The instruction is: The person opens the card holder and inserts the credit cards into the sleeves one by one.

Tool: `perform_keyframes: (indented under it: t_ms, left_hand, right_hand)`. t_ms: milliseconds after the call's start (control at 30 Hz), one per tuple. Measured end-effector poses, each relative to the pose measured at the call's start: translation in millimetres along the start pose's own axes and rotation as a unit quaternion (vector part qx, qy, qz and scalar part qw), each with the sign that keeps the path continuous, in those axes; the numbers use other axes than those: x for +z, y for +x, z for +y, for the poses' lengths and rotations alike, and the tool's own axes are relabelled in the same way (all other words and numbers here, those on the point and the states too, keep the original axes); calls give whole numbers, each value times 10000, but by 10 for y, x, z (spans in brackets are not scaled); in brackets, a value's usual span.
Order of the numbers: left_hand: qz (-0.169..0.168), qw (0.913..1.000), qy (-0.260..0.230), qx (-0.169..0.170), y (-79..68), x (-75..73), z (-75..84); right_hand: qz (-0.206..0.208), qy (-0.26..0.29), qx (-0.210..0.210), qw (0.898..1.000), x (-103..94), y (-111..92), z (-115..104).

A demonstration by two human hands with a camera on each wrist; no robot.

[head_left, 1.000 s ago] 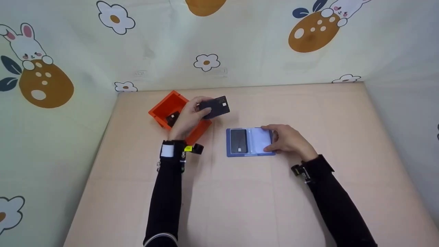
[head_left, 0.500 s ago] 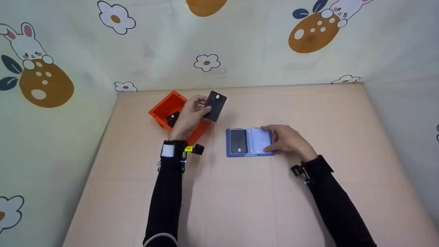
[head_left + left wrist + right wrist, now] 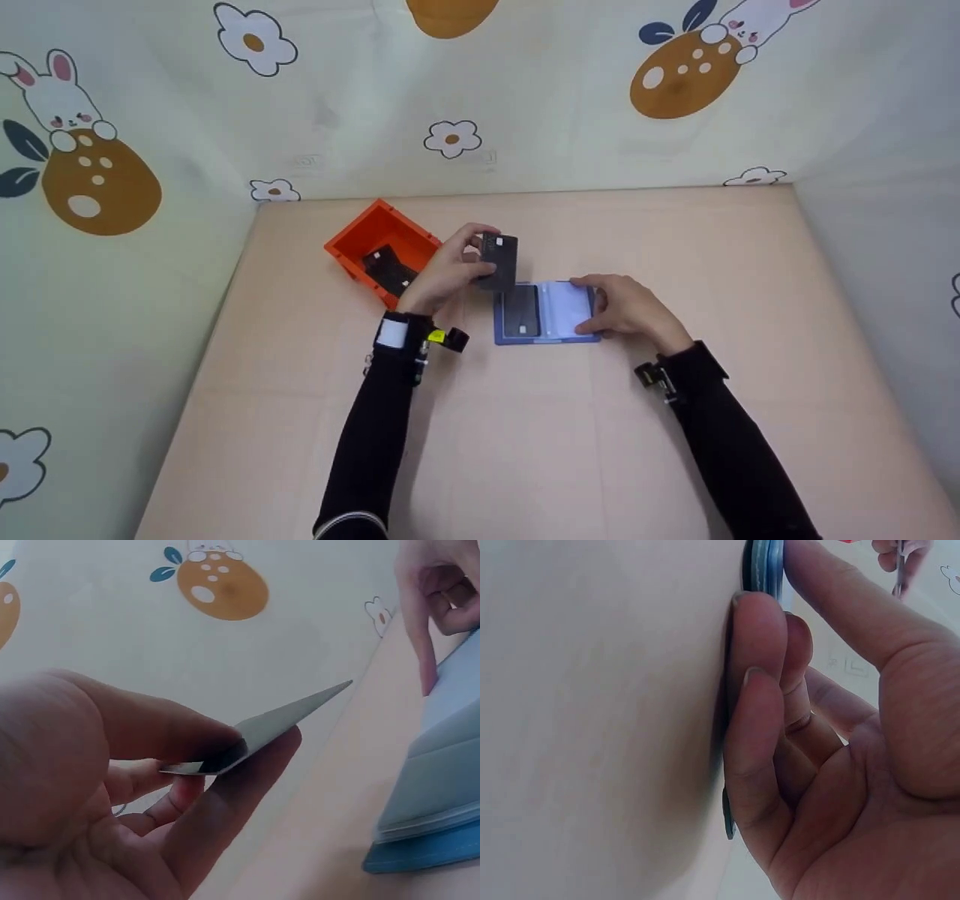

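Between thumb and fingers, my left hand [image 3: 446, 271] pinches a black card [image 3: 501, 259] with a small pale chip mark. The card is upright in the head view, its lower end over the top left edge of an open blue card holder [image 3: 547, 340]. A dark card [image 3: 523, 313] sits in the holder's left page, partly covered by the held one. My right hand [image 3: 630, 307] grips the holder's right side, thumb on the pale right page [image 3: 566, 307]. In the right wrist view, its other fingers [image 3: 756, 716] are curled at the holder's edge.
An orange box [image 3: 352, 247] stands left of the holder, partly behind my left hand. Dark cards [image 3: 386, 266] lie inside it. A patterned cloth backdrop [image 3: 525, 90] rises behind the pale tabletop [image 3: 517, 435].
My left hand turned the card from lying crosswise to upright, then moved it right and nearer, from beside the box to the holder's top left. My right hand stayed in place.
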State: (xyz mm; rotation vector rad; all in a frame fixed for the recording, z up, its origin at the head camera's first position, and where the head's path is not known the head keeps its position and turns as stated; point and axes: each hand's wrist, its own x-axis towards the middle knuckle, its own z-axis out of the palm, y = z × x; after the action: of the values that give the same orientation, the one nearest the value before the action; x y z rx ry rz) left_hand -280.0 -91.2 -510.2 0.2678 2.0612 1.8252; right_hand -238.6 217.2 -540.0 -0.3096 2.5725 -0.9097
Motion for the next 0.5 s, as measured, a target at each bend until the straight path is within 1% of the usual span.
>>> perform_keyframes:
  t_ms: [167, 267, 333, 400, 500]
  left_hand:
    - [-7, 9990, 443, -25, 54, 279, -126]
    - [21, 9940, 1093, -55, 65, 452, -190]
    - [108, 9863, 1647, -29, 62, 541, -215]
    - [246, 9758, 2172, -1, 57, 605, -227]
    - [400, 9631, 2663, -5, 49, 657, -219]
  right_hand:
    - [-31, 50, 72, 10000, 1, -2, 8]
    - [-59, 102, 73, 9999, -3, -1, 8]
    - [-60, 100, 46, 9999, -4, 0, 6]
    - [-51, 79, 22, 10000, -6, 2, 5]
    - [-22, 35, 21, 10000, -7, 8, 4]
